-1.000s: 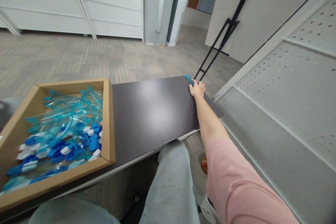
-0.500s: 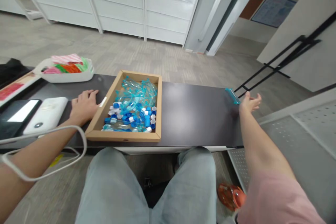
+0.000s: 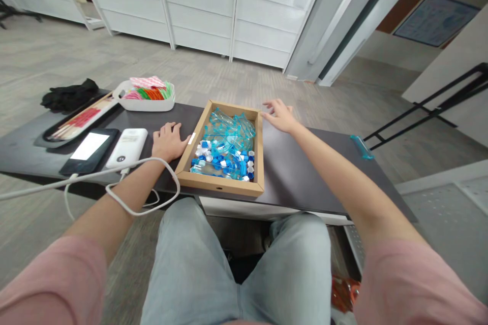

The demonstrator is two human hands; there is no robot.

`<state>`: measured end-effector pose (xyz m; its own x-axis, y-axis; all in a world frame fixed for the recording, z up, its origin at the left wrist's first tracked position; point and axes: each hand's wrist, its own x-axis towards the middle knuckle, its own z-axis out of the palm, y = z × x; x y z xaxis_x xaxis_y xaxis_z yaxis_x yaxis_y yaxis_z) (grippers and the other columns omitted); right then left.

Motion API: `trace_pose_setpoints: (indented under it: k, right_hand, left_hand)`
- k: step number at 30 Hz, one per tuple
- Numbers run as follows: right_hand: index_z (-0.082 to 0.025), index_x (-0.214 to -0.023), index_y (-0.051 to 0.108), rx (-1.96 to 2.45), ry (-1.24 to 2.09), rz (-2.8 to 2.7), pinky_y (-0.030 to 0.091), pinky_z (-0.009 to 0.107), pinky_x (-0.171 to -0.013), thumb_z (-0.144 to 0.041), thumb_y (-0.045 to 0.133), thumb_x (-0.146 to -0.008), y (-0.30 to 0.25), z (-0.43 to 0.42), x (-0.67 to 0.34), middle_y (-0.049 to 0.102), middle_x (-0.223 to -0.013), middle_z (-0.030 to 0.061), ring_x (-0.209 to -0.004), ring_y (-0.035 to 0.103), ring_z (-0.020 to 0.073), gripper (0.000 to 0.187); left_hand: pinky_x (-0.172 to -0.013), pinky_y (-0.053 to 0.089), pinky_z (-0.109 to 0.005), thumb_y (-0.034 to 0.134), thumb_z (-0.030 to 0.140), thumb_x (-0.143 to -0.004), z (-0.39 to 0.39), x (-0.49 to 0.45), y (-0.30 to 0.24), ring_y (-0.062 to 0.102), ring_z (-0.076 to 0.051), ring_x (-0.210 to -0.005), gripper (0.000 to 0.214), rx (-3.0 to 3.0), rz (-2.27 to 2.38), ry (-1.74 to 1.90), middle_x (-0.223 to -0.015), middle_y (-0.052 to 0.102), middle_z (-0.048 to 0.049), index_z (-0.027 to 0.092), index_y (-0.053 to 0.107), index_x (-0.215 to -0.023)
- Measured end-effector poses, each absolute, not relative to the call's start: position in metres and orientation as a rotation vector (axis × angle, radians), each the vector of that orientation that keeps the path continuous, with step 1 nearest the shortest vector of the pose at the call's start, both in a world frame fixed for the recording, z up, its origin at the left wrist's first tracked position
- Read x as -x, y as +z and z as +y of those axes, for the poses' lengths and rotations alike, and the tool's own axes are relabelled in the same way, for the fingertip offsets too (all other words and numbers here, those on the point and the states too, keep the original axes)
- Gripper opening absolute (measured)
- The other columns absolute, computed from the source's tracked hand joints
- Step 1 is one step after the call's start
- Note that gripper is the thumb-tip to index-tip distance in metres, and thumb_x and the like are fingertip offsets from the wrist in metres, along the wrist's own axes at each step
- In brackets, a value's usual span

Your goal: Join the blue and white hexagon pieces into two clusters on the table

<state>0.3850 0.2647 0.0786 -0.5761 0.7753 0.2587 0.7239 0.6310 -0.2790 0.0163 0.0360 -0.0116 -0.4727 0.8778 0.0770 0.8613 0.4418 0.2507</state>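
Observation:
My left hand (image 3: 168, 141) lies on the dark table, fingers spread, right beside the left wall of a shallow cardboard box (image 3: 221, 184). Inside the box are clear teal plastic pieces (image 3: 231, 134) towards the back and many small blue and white caps (image 3: 219, 163) towards the front. Over the box's far right corner hovers my right hand (image 3: 281, 116), fingers apart and holding nothing; whether it touches the rim I cannot tell. A long teal plastic piece (image 3: 361, 147) lies by itself at the table's right end.
Left on the dark table (image 3: 305, 177) are a phone (image 3: 89, 151), a white power bank (image 3: 127, 147) with a cable (image 3: 168, 162), a tray of sticks (image 3: 82, 121), a white basket (image 3: 148, 105) and black cloth (image 3: 70, 95). A black metal frame (image 3: 427, 109) stands beyond the right end.
My right hand has moved left, from beside the teal piece at the table's right end to the box's far right corner. The view has turned right; my left hand stays by the box.

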Motion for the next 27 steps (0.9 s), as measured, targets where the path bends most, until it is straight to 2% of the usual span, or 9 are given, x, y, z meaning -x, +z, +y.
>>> trace_pose_setpoints:
  k: [6,12,16,21,24,27]
  right_hand:
    - [-0.019,-0.158,0.076,1.137,-0.107,-2.832,0.040,0.057,-0.127,-0.035,0.061,-0.111,0.067,0.211,-0.309,0.075,-0.156,0.0224,-0.149,0.066,0.0432,0.051]
    - [-0.022,-0.174,0.067,1.448,-0.074,-2.935,0.039,0.060,-0.130,-0.039,0.062,-0.114,0.058,0.198,-0.303,0.067,-0.166,0.0266,-0.152,0.067,0.0448,0.062]
    - [-0.020,-0.174,0.065,1.456,0.037,-2.855,0.040,0.061,-0.133,-0.027,0.054,-0.116,0.052,0.203,-0.306,0.074,-0.162,0.0256,-0.150,0.070,0.0411,0.060]
    - [-0.014,-0.165,0.071,1.475,0.256,-2.613,0.050,0.052,-0.132,-0.013,0.047,-0.113,0.048,0.219,-0.315,0.084,-0.152,0.0207,-0.147,0.075,0.0355,0.058]
    - [-0.020,-0.152,0.082,1.358,0.432,-2.495,0.057,0.050,-0.127,-0.013,0.048,-0.110,0.045,0.231,-0.325,0.088,-0.141,0.0143,-0.137,0.079,0.0331,0.055]
    - [-0.023,-0.134,0.089,1.191,0.606,-2.240,0.060,0.051,-0.122,-0.021,0.050,-0.108,0.040,0.238,-0.337,0.089,-0.135,0.0117,-0.130,0.080,0.0312,0.046]
  left_hand:
    - [-0.141,0.036,-0.067,0.045,0.055,-0.111,0.038,-0.015,-0.020,0.045,-0.047,-0.174,0.083,-1.605,2.626,0.463,-0.187,0.052,-0.0295,0.011,0.057,-0.180]
    - [-0.141,0.037,-0.066,0.044,0.056,-0.111,0.039,-0.015,-0.023,0.045,-0.047,-0.174,0.086,-1.624,2.615,0.483,-0.187,0.050,-0.0306,0.007,0.056,-0.180]
    - [-0.141,0.037,-0.065,0.044,0.057,-0.111,0.039,-0.016,-0.022,0.045,-0.047,-0.174,0.085,-1.615,2.606,0.481,-0.187,0.051,-0.0302,0.008,0.057,-0.180]
    - [-0.141,0.037,-0.066,0.043,0.057,-0.112,0.038,-0.018,-0.018,0.045,-0.047,-0.174,0.085,-1.612,2.608,0.477,-0.187,0.051,-0.0307,0.007,0.057,-0.179]
    - [-0.141,0.037,-0.064,0.043,0.056,-0.113,0.037,-0.019,-0.016,0.045,-0.047,-0.174,0.085,-1.611,2.599,0.473,-0.188,0.050,-0.0305,0.006,0.057,-0.179]
    - [-0.142,0.035,-0.064,0.045,0.056,-0.113,0.036,-0.019,-0.014,0.043,-0.047,-0.175,0.084,-1.603,2.585,0.469,-0.189,0.048,-0.0304,0.008,0.055,-0.180]
